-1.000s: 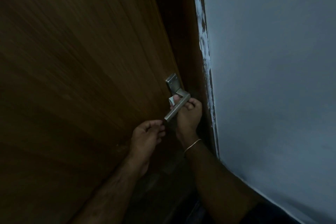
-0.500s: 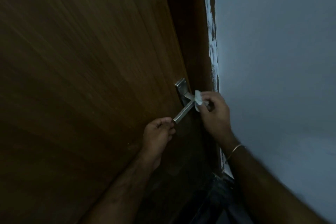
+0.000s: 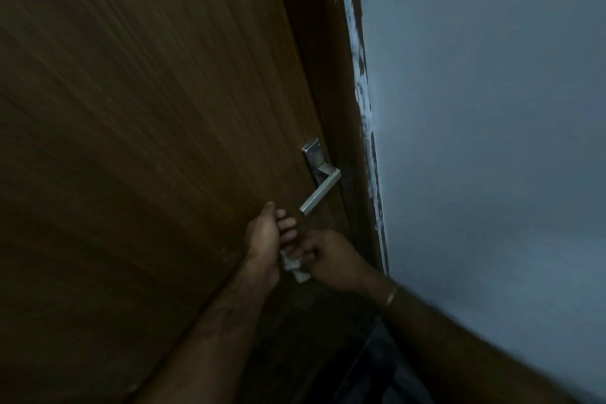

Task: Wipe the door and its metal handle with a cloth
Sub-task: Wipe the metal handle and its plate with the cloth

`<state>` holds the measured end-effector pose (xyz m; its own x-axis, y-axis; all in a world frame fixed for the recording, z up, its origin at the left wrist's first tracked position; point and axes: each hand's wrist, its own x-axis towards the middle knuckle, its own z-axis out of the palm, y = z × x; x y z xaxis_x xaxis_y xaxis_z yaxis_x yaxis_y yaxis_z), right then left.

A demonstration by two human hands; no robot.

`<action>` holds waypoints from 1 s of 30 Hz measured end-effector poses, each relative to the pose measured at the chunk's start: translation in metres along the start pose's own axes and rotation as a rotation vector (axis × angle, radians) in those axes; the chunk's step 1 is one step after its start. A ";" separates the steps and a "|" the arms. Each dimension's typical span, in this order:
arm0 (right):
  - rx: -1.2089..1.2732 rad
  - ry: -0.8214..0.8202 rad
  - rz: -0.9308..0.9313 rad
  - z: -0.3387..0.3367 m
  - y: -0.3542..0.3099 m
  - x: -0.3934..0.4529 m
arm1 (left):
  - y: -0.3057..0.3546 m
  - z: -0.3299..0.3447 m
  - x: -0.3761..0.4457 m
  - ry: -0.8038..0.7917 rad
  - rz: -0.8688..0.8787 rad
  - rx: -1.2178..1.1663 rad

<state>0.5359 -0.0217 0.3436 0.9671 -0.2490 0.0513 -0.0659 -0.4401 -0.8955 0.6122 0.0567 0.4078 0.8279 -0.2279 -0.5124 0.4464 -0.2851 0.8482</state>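
Note:
A brown wooden door [image 3: 147, 141] fills the left of the view. Its metal lever handle [image 3: 319, 192] sticks out near the door's right edge, with a metal backplate above it, and no hand touches it. Below the handle my two hands meet. My right hand [image 3: 331, 259] pinches a small white cloth [image 3: 295, 267] between its fingers. My left hand [image 3: 267, 239] has its fingers curled beside the cloth and touches it; whether it grips the cloth I cannot tell. A thin bangle sits on my right wrist.
A dark wooden door frame [image 3: 331, 92] runs beside the door's edge, with rough white paint marks along it. A pale blue-grey wall [image 3: 492, 125] takes up the right. The dark floor [image 3: 328, 354] lies below, between my forearms.
My right hand left the handle's neck and dropped down with the cloth. My left hand let go of the lever's tip and moved down to meet it. The handle is now free.

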 end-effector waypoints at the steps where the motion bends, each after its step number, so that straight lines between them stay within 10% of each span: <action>1: 0.148 0.103 0.073 -0.012 0.007 -0.006 | 0.001 -0.001 0.001 0.011 0.008 0.013; 6: 0.206 0.739 0.104 -0.064 0.024 0.008 | -0.003 0.000 -0.003 0.020 0.014 0.052; 19: -0.325 0.661 -0.027 -0.054 0.010 0.053 | -0.006 0.007 -0.011 0.006 0.070 0.068; 24: 0.028 0.454 -0.077 0.017 0.006 0.019 | -0.007 0.005 -0.010 0.033 0.045 0.078; 30: 0.535 0.960 0.180 -0.041 0.027 0.029 | -0.007 0.003 -0.012 0.070 0.040 0.059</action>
<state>0.5520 -0.0762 0.3390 0.3478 -0.9374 0.0151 0.1519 0.0405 -0.9876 0.5979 0.0590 0.4078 0.8674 -0.1757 -0.4656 0.3930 -0.3320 0.8575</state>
